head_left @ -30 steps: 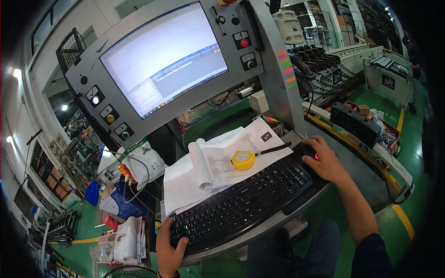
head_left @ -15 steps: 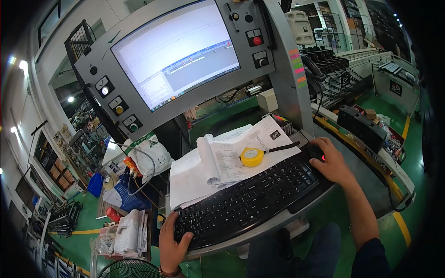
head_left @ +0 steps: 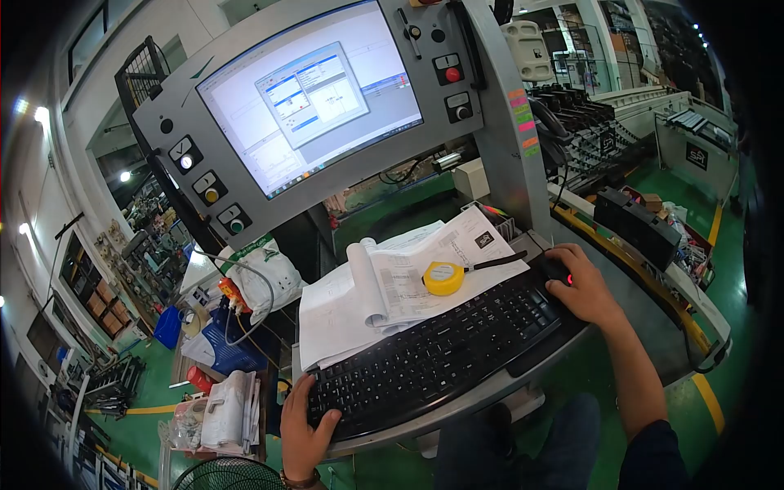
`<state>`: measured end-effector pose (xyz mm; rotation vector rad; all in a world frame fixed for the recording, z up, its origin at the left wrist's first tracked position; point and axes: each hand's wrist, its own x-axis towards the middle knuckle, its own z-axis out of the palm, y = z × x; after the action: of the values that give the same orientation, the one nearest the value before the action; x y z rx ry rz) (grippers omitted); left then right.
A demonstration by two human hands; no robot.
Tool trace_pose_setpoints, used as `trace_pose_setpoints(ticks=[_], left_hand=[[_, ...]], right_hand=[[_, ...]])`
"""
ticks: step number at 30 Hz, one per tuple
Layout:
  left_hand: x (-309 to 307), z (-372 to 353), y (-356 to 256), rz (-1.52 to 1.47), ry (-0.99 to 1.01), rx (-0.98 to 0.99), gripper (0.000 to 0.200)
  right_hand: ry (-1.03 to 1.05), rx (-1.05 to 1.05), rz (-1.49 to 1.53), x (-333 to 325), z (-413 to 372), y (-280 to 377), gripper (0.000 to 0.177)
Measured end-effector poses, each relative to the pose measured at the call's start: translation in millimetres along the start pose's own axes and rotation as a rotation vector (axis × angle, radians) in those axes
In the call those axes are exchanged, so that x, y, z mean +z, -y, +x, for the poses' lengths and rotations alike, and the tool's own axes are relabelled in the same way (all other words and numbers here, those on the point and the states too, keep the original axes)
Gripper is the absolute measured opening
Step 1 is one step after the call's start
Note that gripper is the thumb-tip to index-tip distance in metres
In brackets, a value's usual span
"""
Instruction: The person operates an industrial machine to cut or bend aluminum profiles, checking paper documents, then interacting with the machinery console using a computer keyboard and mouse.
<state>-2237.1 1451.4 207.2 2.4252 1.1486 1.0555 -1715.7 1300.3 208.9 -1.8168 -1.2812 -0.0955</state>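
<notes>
My left hand [head_left: 305, 434] rests at the left end of the black keyboard [head_left: 425, 359], thumb and fingers apart, touching its corner. My right hand [head_left: 581, 286] is closed over a dark computer mouse [head_left: 552, 266] beside the keyboard's right end; a red light glows by the thumb. Printed papers [head_left: 335, 314] lie behind the keyboard, one sheet curled into a roll. On them sits a yellow tape measure [head_left: 443, 278] with a black strap. Above, the monitor [head_left: 237, 139] displays a dialog window over a drawing.
Push buttons [head_left: 236, 224] and a red knob [head_left: 452, 74] flank the monitor. To the left are a white plastic bag [head_left: 265, 273], a blue basket [head_left: 233, 343] and a fan [head_left: 229, 474]. Machinery with a black box [head_left: 637, 224] stands at right.
A dialog window has opened in the middle of the monitor, where only the drawing and a table showed before. Both hands have stayed in place.
</notes>
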Motion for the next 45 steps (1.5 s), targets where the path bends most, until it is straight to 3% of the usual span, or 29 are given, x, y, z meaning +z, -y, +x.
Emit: trace_pose_setpoints(ticks=[45], left_hand=[[-0.6, 0.0, -3.2, -0.002, 0.000, -0.006, 0.082]], right_hand=[[-0.015, 0.017, -0.005, 1.5, -0.3, -2.0, 0.050]])
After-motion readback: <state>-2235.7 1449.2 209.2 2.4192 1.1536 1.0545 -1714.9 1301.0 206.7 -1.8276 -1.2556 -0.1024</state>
